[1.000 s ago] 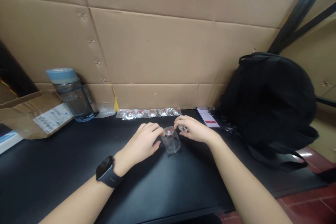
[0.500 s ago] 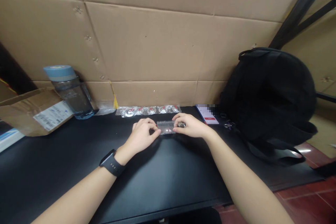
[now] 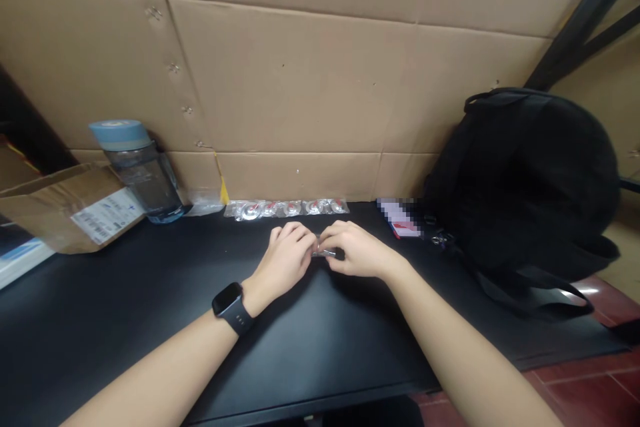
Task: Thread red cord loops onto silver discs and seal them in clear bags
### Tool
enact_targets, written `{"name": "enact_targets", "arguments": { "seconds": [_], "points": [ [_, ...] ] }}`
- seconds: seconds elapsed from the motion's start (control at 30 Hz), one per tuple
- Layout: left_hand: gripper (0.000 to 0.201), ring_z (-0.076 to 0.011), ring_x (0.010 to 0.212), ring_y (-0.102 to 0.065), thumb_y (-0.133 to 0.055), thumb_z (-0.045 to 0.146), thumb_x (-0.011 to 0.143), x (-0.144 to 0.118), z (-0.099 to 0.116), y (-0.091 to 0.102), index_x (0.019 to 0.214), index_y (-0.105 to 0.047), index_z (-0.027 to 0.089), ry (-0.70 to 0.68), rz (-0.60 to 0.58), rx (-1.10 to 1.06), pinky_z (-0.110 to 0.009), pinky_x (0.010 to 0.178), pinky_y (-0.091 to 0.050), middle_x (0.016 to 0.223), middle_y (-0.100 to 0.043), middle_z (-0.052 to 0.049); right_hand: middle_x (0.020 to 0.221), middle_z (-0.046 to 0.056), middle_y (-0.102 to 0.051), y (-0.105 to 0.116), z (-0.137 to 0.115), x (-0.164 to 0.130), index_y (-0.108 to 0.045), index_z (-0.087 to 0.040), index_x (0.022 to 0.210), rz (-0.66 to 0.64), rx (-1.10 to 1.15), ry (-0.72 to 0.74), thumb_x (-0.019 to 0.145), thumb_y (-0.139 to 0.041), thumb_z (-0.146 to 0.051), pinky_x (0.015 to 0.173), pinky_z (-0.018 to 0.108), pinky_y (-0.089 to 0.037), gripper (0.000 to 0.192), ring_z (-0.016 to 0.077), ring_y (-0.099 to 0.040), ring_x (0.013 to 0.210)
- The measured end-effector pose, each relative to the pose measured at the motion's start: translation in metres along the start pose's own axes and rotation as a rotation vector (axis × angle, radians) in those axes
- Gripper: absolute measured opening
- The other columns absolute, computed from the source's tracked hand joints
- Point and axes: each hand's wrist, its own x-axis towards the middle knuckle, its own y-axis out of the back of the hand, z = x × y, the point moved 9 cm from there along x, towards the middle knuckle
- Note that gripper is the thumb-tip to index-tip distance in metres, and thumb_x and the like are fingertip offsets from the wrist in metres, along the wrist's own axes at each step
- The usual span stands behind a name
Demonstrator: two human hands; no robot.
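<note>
The left hand (image 3: 286, 255) and right hand (image 3: 353, 251) meet over the black counter (image 3: 125, 320), fingers curled. Together they pinch a small clear packet (image 3: 323, 252), mostly hidden between them.

The black desk (image 3: 125, 320) is bare in front — lots of room. A big black backpack (image 3: 525, 180) blocks the right; a blue-lidded water bottle (image 3: 137, 170) and brown cardboard box (image 3: 65, 203) block the left.

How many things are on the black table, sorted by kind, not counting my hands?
Clear plastic packets: about 6, 5 in the row by the wall and 1 small one pinched between the left hand and right hand
Blue-lidded water bottle: 1
Black backpack: 1
Brown cardboard box: 1
Total: about 9
</note>
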Motion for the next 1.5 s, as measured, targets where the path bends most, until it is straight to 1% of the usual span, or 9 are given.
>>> {"name": "enact_targets", "arguments": {
  "seconds": [0.13,0.27,0.43,0.7,0.9,1.0,1.17,1.4,1.5],
  "points": [
    [0.013,-0.0243,0.112,-0.052,-0.048,0.016,0.097,0.000,-0.001,-0.006,0.097,-0.060,0.022,0.021,-0.060,-0.039,-0.041,0.090,-0.032,0.102,-0.068,-0.005,0.099,0.003,-0.073,-0.009,0.010,0.001,-0.072,-0.024,0.100,-0.028,-0.075,-0.098,0.080,-0.075,-0.024,0.083,0.034,-0.042,0.020,0.0232,-0.062,0.095],
    [0.011,-0.0284,0.120,-0.049,-0.051,0.030,0.098,0.000,-0.003,-0.009,0.102,-0.059,0.023,0.047,-0.097,-0.087,-0.045,0.096,-0.032,0.107,-0.069,-0.006,0.098,0.005,-0.073,-0.010,0.018,0.001,-0.069,-0.023,0.102,-0.015,-0.122,-0.163,0.084,-0.070,-0.020,0.084,0.034,-0.038,0.018,0.0235,-0.062,0.096],
    [0.031,-0.0290,0.125,-0.047,-0.060,0.022,0.090,-0.001,-0.009,-0.010,0.121,-0.053,0.025,0.080,-0.078,-0.115,-0.044,0.096,-0.032,0.121,-0.067,-0.006,0.096,0.004,-0.074,-0.005,0.025,-0.001,-0.066,-0.024,0.108,0.036,-0.074,-0.217,0.085,-0.061,-0.012,0.094,0.039,-0.032,0.026,0.0222,-0.064,0.095],
    [0.028,-0.0225,0.112,-0.056,-0.051,0.014,0.096,0.001,-0.021,-0.006,0.121,-0.052,0.027,0.149,0.008,-0.147,-0.039,0.091,-0.029,0.102,-0.073,-0.001,0.096,0.001,-0.078,0.002,0.041,-0.005,-0.066,-0.025,0.111,0.015,0.154,-0.267,0.096,-0.055,-0.023,0.098,0.039,-0.034,0.019,0.0188,-0.070,0.089],
    [0.023,-0.0224,0.106,-0.061,-0.052,0.017,0.096,0.001,-0.031,-0.004,0.117,-0.052,0.026,0.246,0.026,-0.213,-0.040,0.092,-0.030,0.097,-0.073,-0.001,0.096,0.001,-0.079,-0.004,0.050,-0.007,-0.066,-0.027,0.116,0.015,0.212,-0.311,0.083,-0.073,-0.024,0.104,0.044,-0.034,0.033,0.0227,-0.071,0.098],
    [0.024,-0.0227,0.103,-0.064,-0.052,0.020,0.095,0.001,-0.037,-0.003,0.119,-0.051,0.026,0.308,0.030,-0.274,-0.042,0.096,-0.032,0.095,-0.075,0.000,0.093,0.002,-0.079,-0.006,0.058,-0.007,-0.065,-0.026,0.117,0.074,0.333,-0.367,0.087,-0.069,-0.027,0.100,0.043,-0.040,0.031,0.0223,-0.072,0.096],
    [0.031,-0.0205,0.091,-0.070,-0.063,0.026,0.088,0.001,-0.054,-0.007,0.116,-0.049,0.027,0.402,0.059,-0.502,-0.039,0.095,-0.043,0.089,-0.076,0.002,0.085,0.003,-0.078,-0.007,0.069,-0.006,-0.061,-0.022,0.122,0.237,0.557,-0.446,0.082,-0.073,-0.031,0.088,0.037,-0.051,0.043,0.0217,-0.074,0.083],
    [0.041,-0.0191,0.083,-0.073,-0.074,0.023,0.081,-0.002,-0.085,-0.018,0.114,-0.048,0.024,0.444,0.100,-0.839,-0.033,0.086,-0.050,0.083,-0.075,0.001,0.080,0.003,-0.078,-0.013,0.064,-0.001,-0.063,-0.020,0.115,0.359,0.748,-0.493,0.075,-0.080,-0.036,0.082,0.036,-0.054,0.047,0.0230,-0.074,0.078],
    [0.045,-0.0190,0.077,-0.073,-0.077,0.028,0.081,0.000,-0.096,-0.009,0.114,-0.047,0.023,0.465,0.098,-0.944,-0.032,0.083,-0.051,0.079,-0.076,0.000,0.079,0.003,-0.077,-0.009,0.062,0.010,-0.063,-0.020,0.113,0.401,0.789,-0.511,0.074,-0.081,-0.035,0.080,0.035,-0.054,0.046,0.0226,-0.074,0.078]
  ]
}}
